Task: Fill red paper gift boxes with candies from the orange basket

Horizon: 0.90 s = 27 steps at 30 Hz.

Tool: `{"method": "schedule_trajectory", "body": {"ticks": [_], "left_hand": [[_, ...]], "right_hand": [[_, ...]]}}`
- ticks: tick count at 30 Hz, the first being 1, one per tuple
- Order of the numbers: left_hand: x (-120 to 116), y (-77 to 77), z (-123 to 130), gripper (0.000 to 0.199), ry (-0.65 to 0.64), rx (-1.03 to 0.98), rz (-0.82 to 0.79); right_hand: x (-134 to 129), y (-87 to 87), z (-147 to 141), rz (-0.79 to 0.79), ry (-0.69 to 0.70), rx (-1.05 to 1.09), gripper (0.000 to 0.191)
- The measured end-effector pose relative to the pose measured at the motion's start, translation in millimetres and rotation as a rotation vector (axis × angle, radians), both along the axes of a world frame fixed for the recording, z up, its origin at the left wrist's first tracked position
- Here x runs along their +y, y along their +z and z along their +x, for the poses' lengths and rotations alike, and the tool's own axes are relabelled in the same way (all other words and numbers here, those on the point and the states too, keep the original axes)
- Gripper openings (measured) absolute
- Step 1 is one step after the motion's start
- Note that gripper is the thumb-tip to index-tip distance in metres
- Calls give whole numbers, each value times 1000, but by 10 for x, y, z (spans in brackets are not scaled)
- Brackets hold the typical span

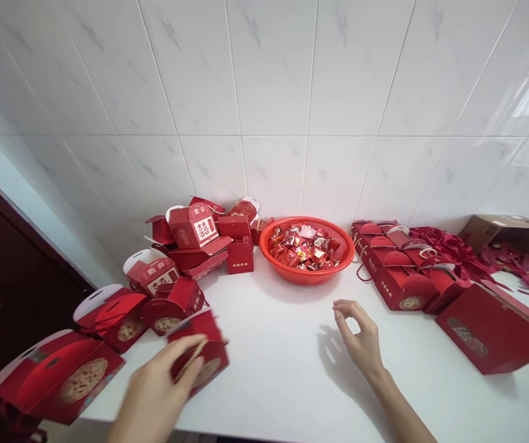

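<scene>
My left hand is closed around the gold cord handle of a small red candy box near the table's front edge. The box is partly covered by my fingers and slightly blurred. Over the white table, my right hand holds nothing; its fingers are loosely curved, with a gap inside the thumb and index finger. Beyond it sits a red plastic basket filled with wrapped candies. Close to my left hand stand more red boxes, one with a round gold emblem.
Red boxes are heaped at the back left, and a large box stands at the left edge. On the right are a row of boxes, a bigger red box, dark red ribbons and an open cardboard carton. A tiled wall rises behind.
</scene>
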State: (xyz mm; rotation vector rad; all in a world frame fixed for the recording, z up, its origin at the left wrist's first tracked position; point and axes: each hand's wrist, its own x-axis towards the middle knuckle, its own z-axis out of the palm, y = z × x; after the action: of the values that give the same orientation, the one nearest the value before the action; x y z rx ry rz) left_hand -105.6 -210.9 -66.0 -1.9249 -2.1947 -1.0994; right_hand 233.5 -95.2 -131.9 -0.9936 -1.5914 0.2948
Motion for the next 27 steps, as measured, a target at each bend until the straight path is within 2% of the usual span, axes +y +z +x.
{"method": "schedule_trajectory", "body": {"ticks": [3,5,7,10,15,18,20,23,27], "left_hand": [[248,209,579,18,-330,-37,-31],[407,260,861,21,-541,-25,-48],[527,241,1044,24,-676,-23,-69],[625,141,1186,25,-769,-96,-116],[668,21,1252,21,-798,-344,-171],[690,15,1250,4,-742,-412,-128],[715,14,1248,11,-685,-431,-108],[776,-5,1248,16,-576,-447,-92],[894,-14,1246,12,-480,-408,-110]], "right_hand": [[-12,30,-58,-95,58,28,15],[-24,75,-86,-175,101,54,21],[-32,132,-104,-224,133,83,27],[-38,216,-135,-201,115,88,35],[-54,284,-256,-186,98,26,47],[-56,299,-340,-255,129,-9,60],[-44,310,-381,-302,157,-15,66],[-14,324,-409,-328,194,-1,65],[-5,321,-413,-310,220,10,58]]}}
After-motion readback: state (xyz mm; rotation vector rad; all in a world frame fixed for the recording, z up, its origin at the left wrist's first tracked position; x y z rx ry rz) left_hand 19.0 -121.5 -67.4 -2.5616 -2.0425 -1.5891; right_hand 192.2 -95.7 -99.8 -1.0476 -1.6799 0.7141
